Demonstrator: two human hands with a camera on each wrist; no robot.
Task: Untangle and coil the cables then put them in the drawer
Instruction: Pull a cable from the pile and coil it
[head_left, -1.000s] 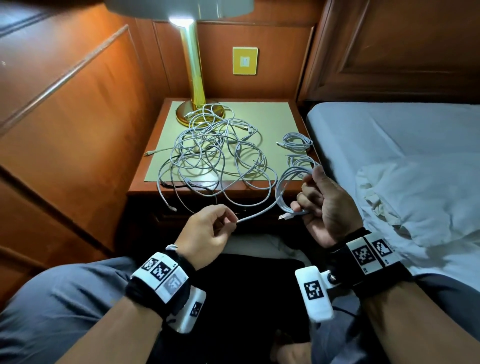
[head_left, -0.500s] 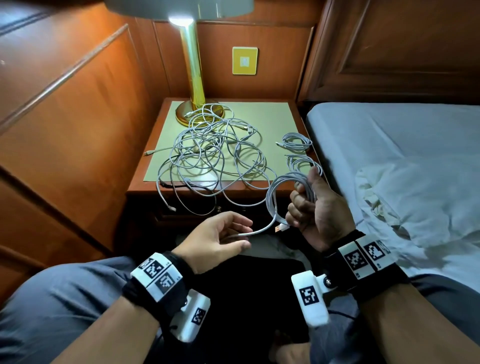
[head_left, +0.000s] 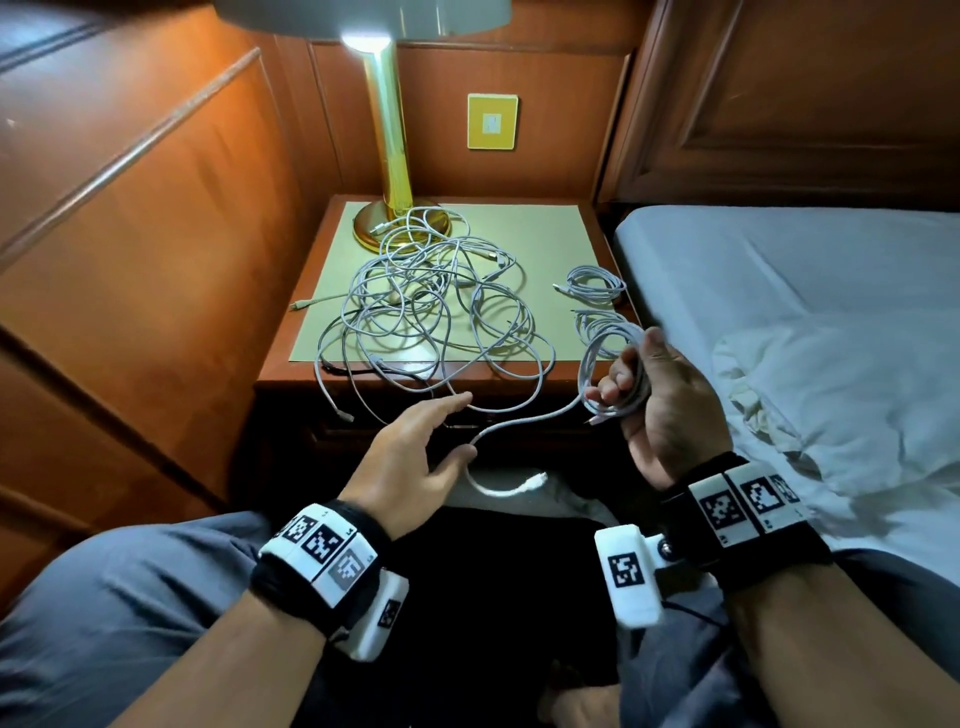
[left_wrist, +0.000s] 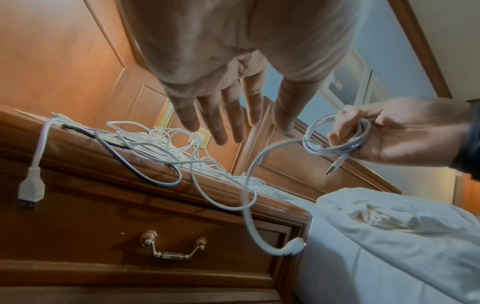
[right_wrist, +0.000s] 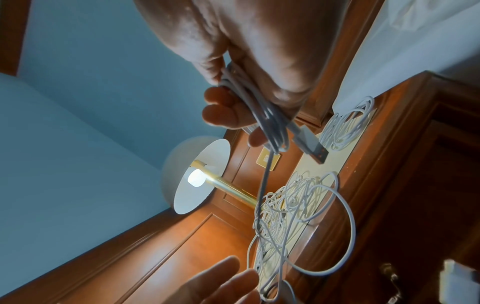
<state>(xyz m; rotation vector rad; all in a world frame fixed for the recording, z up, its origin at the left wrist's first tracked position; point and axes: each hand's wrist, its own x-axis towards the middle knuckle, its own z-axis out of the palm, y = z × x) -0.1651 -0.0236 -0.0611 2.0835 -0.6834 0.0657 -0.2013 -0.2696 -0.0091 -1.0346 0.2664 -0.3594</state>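
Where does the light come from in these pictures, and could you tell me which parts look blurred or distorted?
Head view: the lit lamp casts warm light and cable shadows on the nightstand; straight panel edges bow. Left wrist view: the left hand looms large and soft, and the dangling cable end is smeared. Right wrist view: the bulb glares white, and the right hand is shadowed.

We see a dim room lit warmly by the gold-stemmed table lamp (head_left: 387, 130), its bulb glaring white; cables cast soft shadows, edges bend, and near palms blur.
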